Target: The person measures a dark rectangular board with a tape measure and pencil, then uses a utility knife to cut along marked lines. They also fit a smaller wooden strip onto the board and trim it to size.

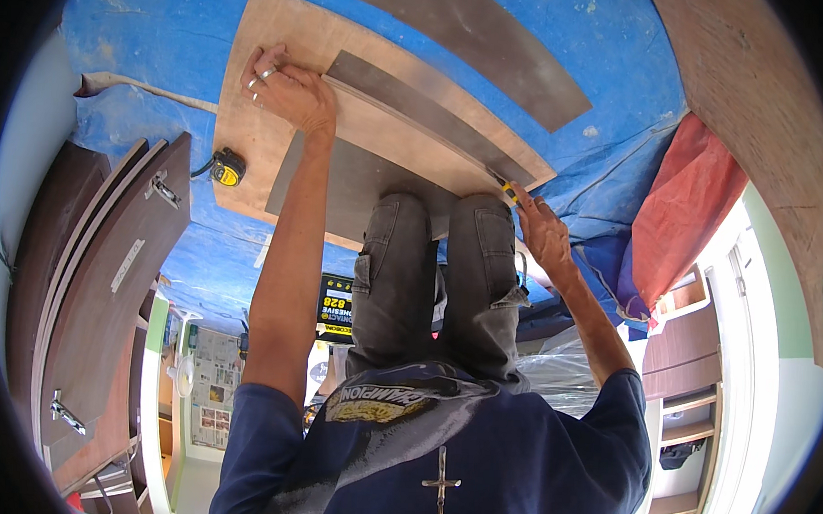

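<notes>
A large light-brown plywood board (243, 126) lies before me. On it are a narrow dark-grey laminate strip (409, 93) and a wider dark-grey sheet (328, 175) nearer my knees. A thin straight wooden strip (408, 117) runs along the near edge of the narrow laminate. My left hand (295, 94), with rings on it, presses at the left end of this wooden strip, fingers curled; their tips are partly hidden. My right hand (543, 231) is closed round a yellow utility knife (509, 190), whose tip is at the right end of the laminate.
Another dark laminate piece (494, 45) lies on the blue tarp (614, 45) beyond the board. A yellow-black tape measure (227, 168) sits at the board's left edge. Brown hinged panels (117, 272) lean at left; a black-yellow can (337, 304) stands behind my legs; red cloth (685, 205) hangs at right.
</notes>
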`<state>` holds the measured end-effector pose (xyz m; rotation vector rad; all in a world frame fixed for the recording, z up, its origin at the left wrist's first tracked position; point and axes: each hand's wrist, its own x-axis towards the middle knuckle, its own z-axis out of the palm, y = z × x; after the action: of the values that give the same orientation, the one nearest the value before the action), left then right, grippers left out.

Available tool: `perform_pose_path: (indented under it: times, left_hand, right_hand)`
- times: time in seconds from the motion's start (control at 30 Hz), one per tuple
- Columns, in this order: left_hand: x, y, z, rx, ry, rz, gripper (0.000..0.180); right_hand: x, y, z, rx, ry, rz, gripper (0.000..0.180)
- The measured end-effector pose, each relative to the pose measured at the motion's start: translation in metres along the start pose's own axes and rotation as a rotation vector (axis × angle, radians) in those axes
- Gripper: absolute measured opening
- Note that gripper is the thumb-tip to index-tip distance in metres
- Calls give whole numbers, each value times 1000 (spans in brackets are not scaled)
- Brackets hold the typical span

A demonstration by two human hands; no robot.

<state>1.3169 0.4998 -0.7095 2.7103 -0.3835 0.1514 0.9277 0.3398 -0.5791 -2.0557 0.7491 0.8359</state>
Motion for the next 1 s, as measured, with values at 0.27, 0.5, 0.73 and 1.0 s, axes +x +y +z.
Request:
perform_pose_path:
  times: [0.27, 0.5, 0.73, 1.0]
  left_hand:
    - [-1, -5, 2, 22, -11, -6, 24]
    - [0, -6, 3, 12, 24, 7, 23]
    - [1, -5, 3, 33, 15, 9, 26]
    - [0, -3, 0, 17, 12, 32, 27]
  right_hand:
    - [-19, 20, 2, -24, -24, 43, 55]
    - [-36, 43, 10, -17, -37, 67, 56]
    - [-49, 62, 17, -38, -61, 89, 55]
    - [-65, 66, 17, -5, -111, 165, 52]
